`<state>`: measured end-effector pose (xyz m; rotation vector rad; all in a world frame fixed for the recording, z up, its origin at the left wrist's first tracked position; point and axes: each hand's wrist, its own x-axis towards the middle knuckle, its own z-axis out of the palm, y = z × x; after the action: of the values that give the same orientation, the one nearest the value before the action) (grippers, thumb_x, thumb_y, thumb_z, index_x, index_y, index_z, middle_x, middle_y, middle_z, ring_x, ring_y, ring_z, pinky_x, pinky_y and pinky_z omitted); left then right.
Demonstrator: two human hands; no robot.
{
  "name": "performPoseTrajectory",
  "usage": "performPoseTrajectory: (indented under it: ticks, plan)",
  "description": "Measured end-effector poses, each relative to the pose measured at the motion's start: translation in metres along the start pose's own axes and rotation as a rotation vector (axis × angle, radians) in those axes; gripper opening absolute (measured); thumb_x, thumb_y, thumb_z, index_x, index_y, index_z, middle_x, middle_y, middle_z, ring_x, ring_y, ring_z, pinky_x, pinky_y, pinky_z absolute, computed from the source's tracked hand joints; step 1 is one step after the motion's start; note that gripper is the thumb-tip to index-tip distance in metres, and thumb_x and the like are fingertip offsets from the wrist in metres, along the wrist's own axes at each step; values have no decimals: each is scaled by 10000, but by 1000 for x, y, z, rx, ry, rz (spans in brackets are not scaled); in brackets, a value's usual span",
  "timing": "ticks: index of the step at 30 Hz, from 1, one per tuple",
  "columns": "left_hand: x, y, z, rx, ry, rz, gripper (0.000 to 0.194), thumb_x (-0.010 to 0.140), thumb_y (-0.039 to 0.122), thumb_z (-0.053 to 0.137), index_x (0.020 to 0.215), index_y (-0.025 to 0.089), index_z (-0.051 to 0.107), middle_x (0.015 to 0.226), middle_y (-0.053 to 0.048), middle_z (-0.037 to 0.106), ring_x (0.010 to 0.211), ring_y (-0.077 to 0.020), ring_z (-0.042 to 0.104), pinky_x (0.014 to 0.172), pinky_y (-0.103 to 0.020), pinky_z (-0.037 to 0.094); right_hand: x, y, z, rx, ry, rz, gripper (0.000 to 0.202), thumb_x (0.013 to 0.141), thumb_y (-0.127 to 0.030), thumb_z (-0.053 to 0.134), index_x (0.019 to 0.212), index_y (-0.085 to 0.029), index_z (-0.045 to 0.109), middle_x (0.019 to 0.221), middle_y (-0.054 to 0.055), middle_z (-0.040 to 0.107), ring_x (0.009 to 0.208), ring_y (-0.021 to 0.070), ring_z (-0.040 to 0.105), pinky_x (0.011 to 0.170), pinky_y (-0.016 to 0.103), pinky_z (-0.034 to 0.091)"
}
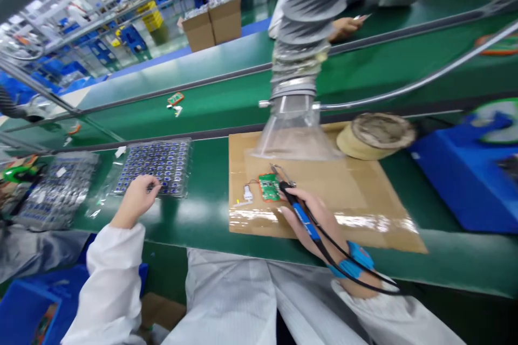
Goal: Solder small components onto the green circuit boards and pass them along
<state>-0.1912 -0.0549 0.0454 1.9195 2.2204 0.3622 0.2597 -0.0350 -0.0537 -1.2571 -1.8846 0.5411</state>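
My left hand [140,194] reaches over the near edge of a clear plastic tray [188,164] filled with rows of small blue-and-silver components. Its thumb and forefinger are pinched together at the tray; whatever is between them is too small to make out. In my right hand [313,221] is a soldering iron [304,220] with a blue and black handle, its tip pointing forward over a green circuit board [268,187] with an orange edge. The fingers of that hand also lie close to the board's right side. A small white connector part [247,193] on a thin wire lies left of the board.
A brown sheet [348,188] covers the bench under the board. Above it hangs a clear fume hood [297,132] on a flexible duct. A round tan container [374,137] and a blue bin [469,178] stand right. Bagged trays [56,188] lie left; a conveyor [226,99] runs behind.
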Motion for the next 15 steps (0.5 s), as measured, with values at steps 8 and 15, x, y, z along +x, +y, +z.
performPoseTrajectory:
  ticks: [8,15]
  plan:
    - [-6,137,65,-1184,51,48,295,791,400,780,686,207,583,761,-16,623,745,-166,598,706,-300,511,-2,-6,-5,195,83,126,344,963,-403,659,1266,-252,600,1171,98,783,1111,272,748,967,457,589]
    - [13,218,115,-1226,-476,-107,318,737,439,859,746,168,694,730,-54,743,646,-157,667,669,-307,571,15,-35,-3,509,194,274,264,994,-439,638,1172,-249,593,979,52,806,965,212,789,981,424,602]
